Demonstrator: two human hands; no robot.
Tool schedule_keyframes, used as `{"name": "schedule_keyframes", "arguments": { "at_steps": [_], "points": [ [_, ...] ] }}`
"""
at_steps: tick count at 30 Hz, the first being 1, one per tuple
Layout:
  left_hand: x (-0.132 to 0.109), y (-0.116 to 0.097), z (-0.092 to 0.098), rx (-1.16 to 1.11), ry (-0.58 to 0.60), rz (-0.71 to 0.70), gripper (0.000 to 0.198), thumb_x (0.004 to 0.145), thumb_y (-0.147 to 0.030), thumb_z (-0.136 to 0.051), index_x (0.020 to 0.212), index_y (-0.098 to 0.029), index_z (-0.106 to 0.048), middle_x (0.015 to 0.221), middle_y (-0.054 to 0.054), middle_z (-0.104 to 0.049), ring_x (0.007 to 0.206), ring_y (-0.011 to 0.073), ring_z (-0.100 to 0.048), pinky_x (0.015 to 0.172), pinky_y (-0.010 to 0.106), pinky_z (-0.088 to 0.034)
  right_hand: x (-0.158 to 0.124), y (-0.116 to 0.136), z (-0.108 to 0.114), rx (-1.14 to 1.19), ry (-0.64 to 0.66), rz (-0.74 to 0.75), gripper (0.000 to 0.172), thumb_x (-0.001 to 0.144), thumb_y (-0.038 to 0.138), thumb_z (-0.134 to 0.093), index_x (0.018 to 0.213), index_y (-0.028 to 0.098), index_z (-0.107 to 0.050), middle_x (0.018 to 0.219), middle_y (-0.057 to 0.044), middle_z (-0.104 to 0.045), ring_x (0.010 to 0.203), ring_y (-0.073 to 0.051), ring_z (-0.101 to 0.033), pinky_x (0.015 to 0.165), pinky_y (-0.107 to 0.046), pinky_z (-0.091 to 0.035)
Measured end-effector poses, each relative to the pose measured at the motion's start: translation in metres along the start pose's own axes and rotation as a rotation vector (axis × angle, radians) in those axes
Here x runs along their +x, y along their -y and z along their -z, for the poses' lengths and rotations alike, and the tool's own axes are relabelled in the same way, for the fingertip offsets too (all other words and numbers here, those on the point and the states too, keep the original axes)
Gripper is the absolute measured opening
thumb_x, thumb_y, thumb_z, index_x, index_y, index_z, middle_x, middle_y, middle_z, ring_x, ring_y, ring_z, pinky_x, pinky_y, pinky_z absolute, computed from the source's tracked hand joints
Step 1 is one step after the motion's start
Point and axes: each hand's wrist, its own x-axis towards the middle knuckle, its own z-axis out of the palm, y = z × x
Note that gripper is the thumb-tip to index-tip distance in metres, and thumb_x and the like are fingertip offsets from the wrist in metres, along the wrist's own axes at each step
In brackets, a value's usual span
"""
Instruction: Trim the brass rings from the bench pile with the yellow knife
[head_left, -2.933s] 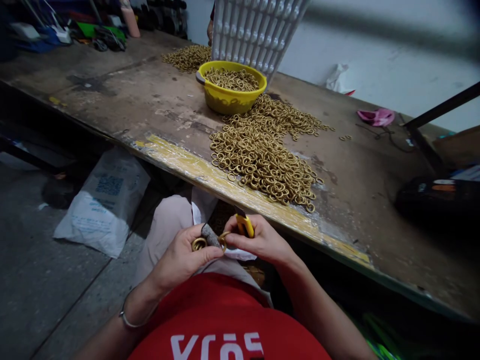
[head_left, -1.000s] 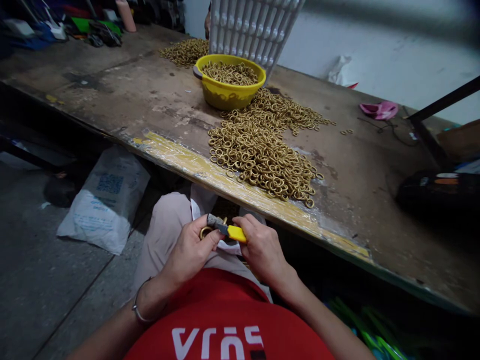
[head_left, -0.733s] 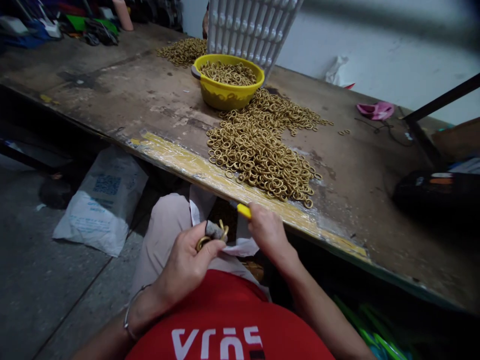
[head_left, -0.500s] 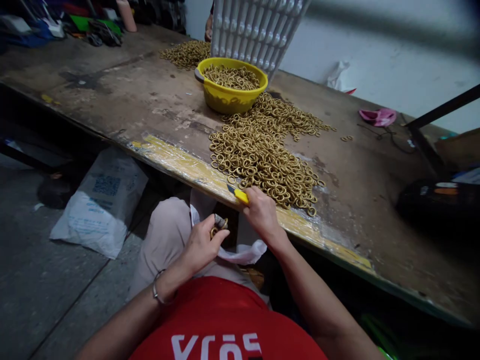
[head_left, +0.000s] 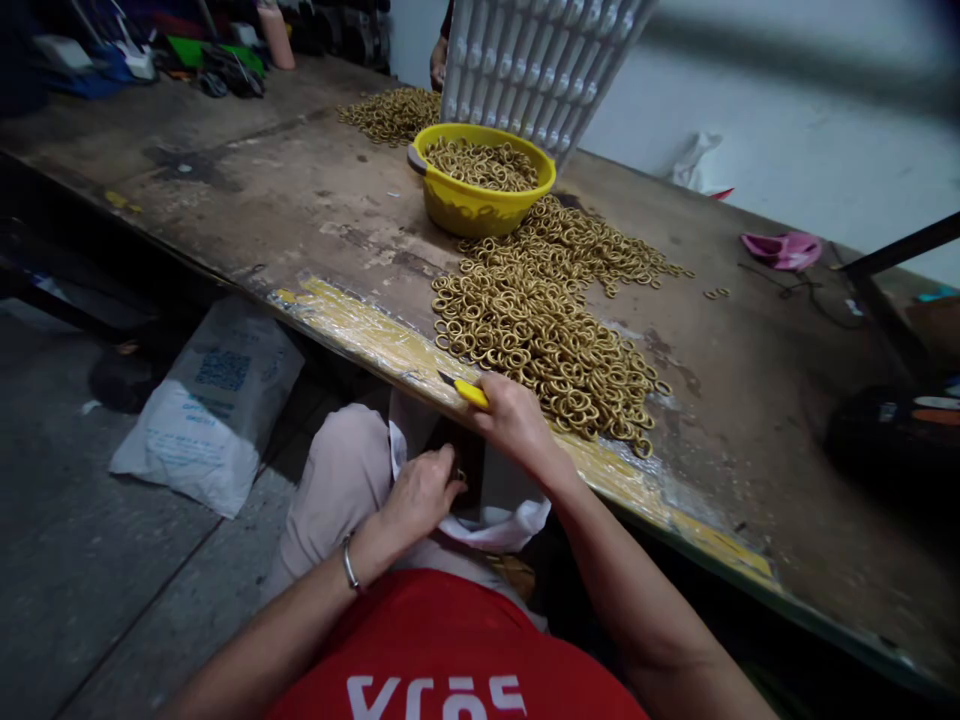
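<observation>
My right hand [head_left: 511, 418] is closed round a yellow utility knife [head_left: 471, 392]. Its dark blade points left above the table's taped front edge, beside a spread pile of brass-coloured rings [head_left: 540, 330]. Lower and to the left, my left hand [head_left: 424, 492] is turned palm down over the mouth of a white bag [head_left: 499, 528] between my knees. Its fingers are curled, and a ring [head_left: 460, 476] shows between the thumb and fingertips. Whatever else lies under the palm is hidden. The inside of the bag is dark.
A yellow basin [head_left: 480, 205] full of rings stands behind the pile. Behind it rises a clear ribbed plastic sheet [head_left: 525, 70]; another person's hand [head_left: 438, 65] shows beside it, near a second ring heap [head_left: 394, 115]. A white sack [head_left: 214, 410] lies on the floor at left.
My left hand has turned from holding several rings in view to palm down over the bag, slightly right. The knife in my right hand has tipped flatter. The camera view has shifted slightly.
</observation>
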Motion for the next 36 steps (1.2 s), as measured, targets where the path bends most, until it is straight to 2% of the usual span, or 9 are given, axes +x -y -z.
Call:
{"name": "schedule_keyframes", "arguments": {
  "at_steps": [3,5,9,15,19,23,25,28,36],
  "points": [
    [-0.001,-0.006,0.016,-0.152,-0.123,0.07,0.011,0.086,-0.025,-0.059,0.093,-0.018,-0.054,0.091,0.009,-0.066,0.089,0.0244,-0.062,0.078,0.036,-0.048,-0.023,-0.006,0.013,0.312,0.005,0.078,0.018,0.089,0.024,-0.051,0.074,0.017,-0.058,0.069,-0.001,-0.057,0.061,-0.013,-0.05,0.058,-0.025,-0.033],
    [-0.001,-0.012,0.03,-0.463,-0.157,0.18,0.015,0.09,-0.033,-0.054,0.093,-0.018,-0.053,0.083,0.006,-0.067,0.072,0.0187,-0.062,0.064,0.031,-0.048,-0.037,-0.008,0.022,0.484,0.053,0.143,0.023,0.092,0.027,-0.049,0.071,0.017,-0.056,0.067,0.001,-0.053,0.059,-0.011,-0.047,0.057,-0.024,-0.032],
    [-0.004,-0.027,0.05,-1.12,0.108,0.265,0.033,0.086,-0.047,-0.059,0.095,-0.016,-0.054,0.072,0.002,-0.067,0.045,0.0084,-0.051,0.041,0.02,-0.037,-0.057,-0.007,0.031,0.68,0.145,0.229,0.024,0.094,0.028,-0.049,0.075,0.017,-0.057,0.067,0.002,-0.051,0.061,-0.011,-0.046,0.06,-0.023,-0.034],
    [-0.016,-0.045,0.055,-1.415,0.28,0.331,0.034,0.076,-0.04,-0.075,0.09,-0.013,-0.062,0.076,0.004,-0.068,0.051,0.0069,-0.055,0.045,0.017,-0.04,-0.071,0.003,0.029,0.805,0.094,0.256,0.024,0.095,0.027,-0.048,0.077,0.017,-0.058,0.07,0.001,-0.055,0.066,-0.012,-0.051,0.064,-0.023,-0.038],
    [-0.023,-0.053,0.057,-1.467,0.303,0.327,0.032,0.074,-0.039,-0.078,0.082,-0.011,-0.065,0.075,0.003,-0.065,0.053,0.0074,-0.055,0.049,0.019,-0.043,-0.082,0.01,0.03,0.826,0.023,0.24,0.023,0.096,0.029,-0.048,0.08,0.017,-0.06,0.072,-0.001,-0.058,0.067,-0.013,-0.053,0.066,-0.024,-0.04],
    [-0.029,-0.059,0.057,-1.394,0.128,0.247,0.027,0.076,-0.037,-0.075,0.081,-0.013,-0.066,0.069,0.001,-0.06,0.057,0.0089,-0.053,0.054,0.021,-0.045,-0.098,0.011,0.033,0.7,-0.125,0.23,0.012,0.091,0.017,-0.05,0.095,0.018,-0.061,0.083,-0.003,-0.061,0.075,-0.014,-0.056,0.069,-0.025,-0.042],
    [-0.033,-0.059,0.056,-1.315,0.028,0.201,0.024,0.08,-0.036,-0.072,0.082,-0.014,-0.065,0.068,0.0,-0.059,0.06,0.0101,-0.052,0.058,0.022,-0.045,-0.106,0.011,0.033,0.568,-0.159,0.206,0.02,0.086,0.009,-0.05,0.1,0.017,-0.06,0.086,-0.004,-0.061,0.078,-0.015,-0.057,0.07,-0.026,-0.042],
    [-0.038,-0.057,0.053,-1.192,-0.041,0.144,0.02,0.085,-0.035,-0.067,0.085,-0.015,-0.064,0.069,-0.001,-0.058,0.063,0.0107,-0.051,0.063,0.023,-0.044,-0.115,0.012,0.029,0.369,-0.116,0.145,0.028,0.08,0.003,-0.048,0.102,0.016,-0.06,0.089,-0.006,-0.062,0.076,-0.017,-0.058,0.068,-0.027,-0.042],
    [-0.035,-0.055,0.053,-0.971,-0.059,0.063,0.018,0.091,-0.034,-0.059,0.092,-0.016,-0.061,0.071,-0.001,-0.052,0.067,0.0117,-0.047,0.065,0.024,-0.04,-0.113,0.027,0.019,0.11,-0.012,0.037,0.029,0.08,0.004,-0.05,0.104,0.016,-0.06,0.095,-0.006,-0.064,0.075,-0.017,-0.061,0.064,-0.026,-0.042]
  ]
}}
